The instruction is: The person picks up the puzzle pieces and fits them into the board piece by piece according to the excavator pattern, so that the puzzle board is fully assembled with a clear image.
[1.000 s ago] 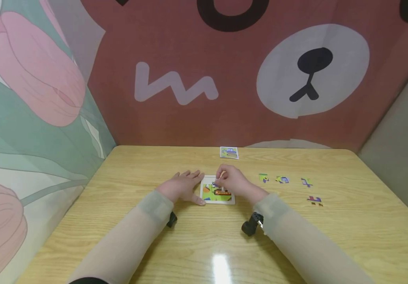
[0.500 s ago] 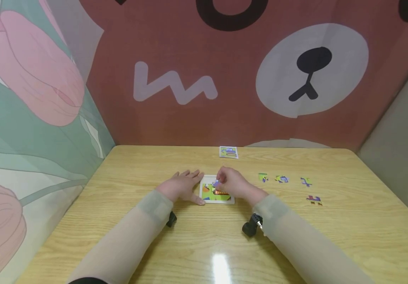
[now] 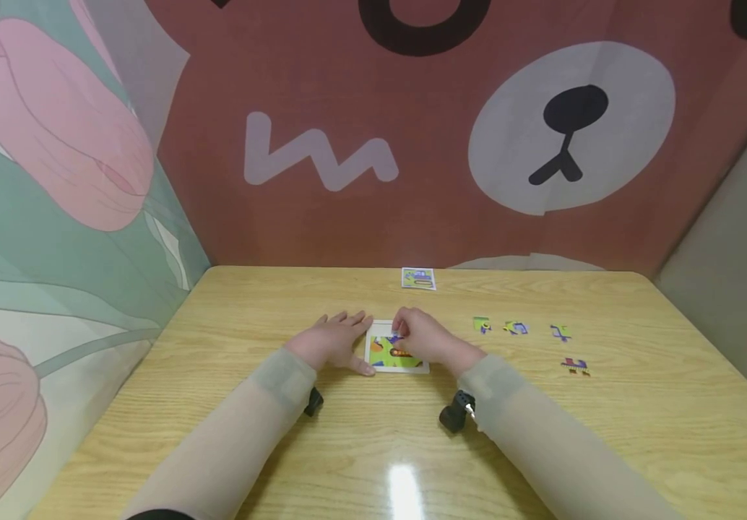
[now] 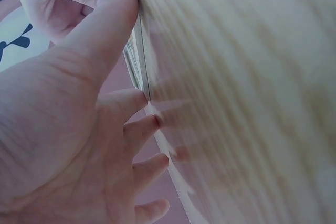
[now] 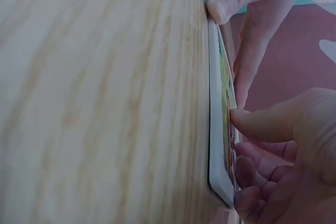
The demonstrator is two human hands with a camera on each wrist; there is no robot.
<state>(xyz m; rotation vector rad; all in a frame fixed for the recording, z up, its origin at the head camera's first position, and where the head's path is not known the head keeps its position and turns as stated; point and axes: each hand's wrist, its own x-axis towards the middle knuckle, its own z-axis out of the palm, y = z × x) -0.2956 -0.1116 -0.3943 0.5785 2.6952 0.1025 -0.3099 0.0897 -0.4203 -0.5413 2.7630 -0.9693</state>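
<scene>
A small jigsaw puzzle in a white tray lies flat mid-table, its lower part filled with a green scene and an orange tracked vehicle. My left hand is spread at the tray's left side, thumb at the near corner and fingers reaching along the edge. The right hand is over the tray's upper right, thumb and curled fingers pinching a purple puzzle piece close on the picture; the fingers mostly hide this piece. In the right wrist view the thumb touches the picture surface.
To the right lie loose puzzle pieces: a green one, a purple-and-green one, a branching one and a dark red-purple one. A picture card lies at the table's back edge, before a printed wall.
The right hand has shifted slightly, lowering its fingers with the purple piece toward the upper middle of the tray. The left hand stays in place.
</scene>
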